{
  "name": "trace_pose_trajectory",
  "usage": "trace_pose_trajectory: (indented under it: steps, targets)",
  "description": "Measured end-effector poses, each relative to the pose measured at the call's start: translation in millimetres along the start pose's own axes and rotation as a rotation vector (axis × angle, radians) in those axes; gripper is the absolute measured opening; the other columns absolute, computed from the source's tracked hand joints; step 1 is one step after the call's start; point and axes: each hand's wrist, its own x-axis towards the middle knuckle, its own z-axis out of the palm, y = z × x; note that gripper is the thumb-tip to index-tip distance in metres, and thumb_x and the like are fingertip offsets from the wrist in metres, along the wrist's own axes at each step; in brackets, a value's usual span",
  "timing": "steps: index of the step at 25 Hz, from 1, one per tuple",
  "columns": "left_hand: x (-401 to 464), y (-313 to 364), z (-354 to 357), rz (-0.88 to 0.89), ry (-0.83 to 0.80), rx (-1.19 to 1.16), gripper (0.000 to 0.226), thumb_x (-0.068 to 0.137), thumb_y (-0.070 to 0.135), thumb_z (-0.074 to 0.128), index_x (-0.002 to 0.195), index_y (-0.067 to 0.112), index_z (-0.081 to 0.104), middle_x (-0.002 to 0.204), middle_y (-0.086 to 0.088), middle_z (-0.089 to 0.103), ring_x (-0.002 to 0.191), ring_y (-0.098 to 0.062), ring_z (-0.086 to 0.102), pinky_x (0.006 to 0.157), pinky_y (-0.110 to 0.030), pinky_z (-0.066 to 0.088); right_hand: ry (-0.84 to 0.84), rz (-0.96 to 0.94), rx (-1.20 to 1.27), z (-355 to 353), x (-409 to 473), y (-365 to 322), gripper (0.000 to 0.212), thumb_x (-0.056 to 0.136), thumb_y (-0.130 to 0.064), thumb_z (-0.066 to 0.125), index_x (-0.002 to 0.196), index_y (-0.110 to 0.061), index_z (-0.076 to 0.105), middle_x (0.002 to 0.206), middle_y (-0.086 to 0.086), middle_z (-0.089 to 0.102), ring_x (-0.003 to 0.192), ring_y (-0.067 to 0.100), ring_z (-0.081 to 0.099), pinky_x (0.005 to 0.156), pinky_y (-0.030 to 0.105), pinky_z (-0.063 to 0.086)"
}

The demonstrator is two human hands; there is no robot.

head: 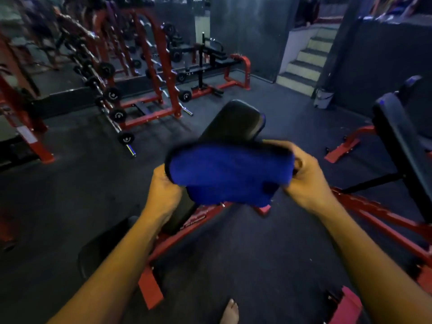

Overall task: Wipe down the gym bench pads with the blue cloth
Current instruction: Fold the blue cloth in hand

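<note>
Blue cloth is held bunched between both hands above the near end of a black bench pad. Its left edge is gripped by the left hand, fingers curled; its right edge is pinched by the right hand. Red bench frame is seen beneath. A second bench stands at right.

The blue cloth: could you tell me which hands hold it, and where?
Both: the left hand grips the blue cloth at its left end, the right hand its right end.
</note>
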Motion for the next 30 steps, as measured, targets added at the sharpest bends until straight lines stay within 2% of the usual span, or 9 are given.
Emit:
trace_pose_trajectory:
  steps: [3, 6, 9, 12, 16, 19, 22, 26, 30]
  targets:
    - [63, -19, 14, 0.015, -0.112, 0.023, 0.051, 0.079, -0.021, 0.058, 0.066, 0.026, 0.072, 0.109, 0.001, 0.078, 0.105, -0.018, 0.072, 0.090, -0.033, 0.053, 0.143, -0.008, -0.017, -3, 51, 46, 0.044, 0.087, 0.009, 0.067, 0.125, -0.012, 0.060, 0.108, -0.007, 0.075, 0.116, 0.009, 0.065, 0.099, 0.031, 0.052]
    - [123, -38, 17, -0.049, -0.144, -0.012, 0.058, 0.086, -0.028, 0.047, 0.072, 0.024, 0.068, 0.108, -0.005, 0.078, 0.103, -0.020, 0.072, 0.083, -0.027, 0.056, 0.114, 0.096, -0.100, -10, 106, 81, 0.039, 0.095, 0.005, 0.056, 0.122, -0.023, 0.062, 0.109, -0.021, 0.070, 0.107, 0.004, 0.066, 0.084, 0.020, 0.055]
    - [163, -61, 12, -0.135, -0.174, -0.062, 0.051, 0.093, -0.019, 0.049, 0.082, 0.027, 0.068, 0.107, -0.003, 0.077, 0.100, -0.016, 0.071, 0.079, -0.023, 0.055, 0.040, 0.250, -0.018, -9, 142, 106, 0.030, 0.099, 0.002, 0.049, 0.116, -0.018, 0.062, 0.100, -0.015, 0.072, 0.094, 0.005, 0.069, 0.070, 0.018, 0.055]
    - [190, -95, 10, -0.245, -0.197, -0.169, 0.058, 0.078, -0.028, 0.043, 0.064, 0.023, 0.068, 0.113, -0.007, 0.076, 0.109, -0.024, 0.070, 0.089, -0.030, 0.053, 0.069, 0.471, 0.088, 4, 174, 132, 0.020, 0.104, -0.013, 0.047, 0.110, -0.024, 0.062, 0.090, -0.013, 0.070, 0.082, 0.000, 0.067, 0.063, 0.016, 0.052]
    - [232, -129, 11, -0.320, -0.244, -0.183, 0.052, 0.064, -0.026, 0.043, 0.055, 0.019, 0.065, 0.117, -0.008, 0.074, 0.114, -0.024, 0.068, 0.091, -0.028, 0.053, 0.161, 0.915, 0.443, 29, 203, 173, 0.040, 0.102, -0.036, 0.050, 0.132, -0.012, 0.059, 0.102, 0.002, 0.072, 0.091, 0.019, 0.070, 0.079, 0.036, 0.056]
    - [270, -147, 6, -0.368, -0.301, -0.180, 0.053, 0.065, -0.026, 0.041, 0.054, 0.018, 0.067, 0.116, -0.005, 0.075, 0.113, -0.018, 0.069, 0.089, -0.023, 0.054, 0.264, 0.934, 0.732, 33, 219, 192, 0.049, 0.103, -0.048, 0.036, 0.131, -0.017, 0.061, 0.124, 0.008, 0.069, 0.112, 0.027, 0.067, 0.091, 0.045, 0.052]
    - [315, -170, 2, -0.429, -0.367, -0.206, 0.059, 0.071, -0.030, 0.035, 0.057, 0.016, 0.070, 0.118, -0.006, 0.074, 0.115, -0.021, 0.068, 0.096, -0.028, 0.052, 0.309, 0.954, 0.765, 49, 242, 194, 0.038, 0.101, -0.045, 0.043, 0.119, -0.019, 0.065, 0.114, 0.007, 0.073, 0.106, 0.026, 0.070, 0.085, 0.042, 0.053]
    - [354, -214, 7, -0.557, -0.452, -0.191, 0.064, 0.077, -0.028, 0.034, 0.085, 0.015, 0.081, 0.125, -0.003, 0.072, 0.123, -0.023, 0.064, 0.098, -0.029, 0.052, 0.492, 0.852, 0.480, 63, 265, 202, 0.015, 0.095, -0.017, 0.062, 0.109, -0.020, 0.066, 0.099, 0.001, 0.077, 0.085, 0.013, 0.074, 0.069, 0.027, 0.058]
    - [384, -244, 18, -0.498, -0.644, 0.098, 0.066, 0.092, -0.020, 0.036, 0.135, 0.022, 0.062, 0.142, 0.009, 0.059, 0.129, 0.005, 0.054, 0.117, -0.029, 0.040, 0.815, 0.784, 0.405, 43, 272, 206, 0.017, 0.096, -0.023, 0.061, 0.112, -0.020, 0.067, 0.105, 0.006, 0.076, 0.093, 0.023, 0.073, 0.081, 0.039, 0.058]
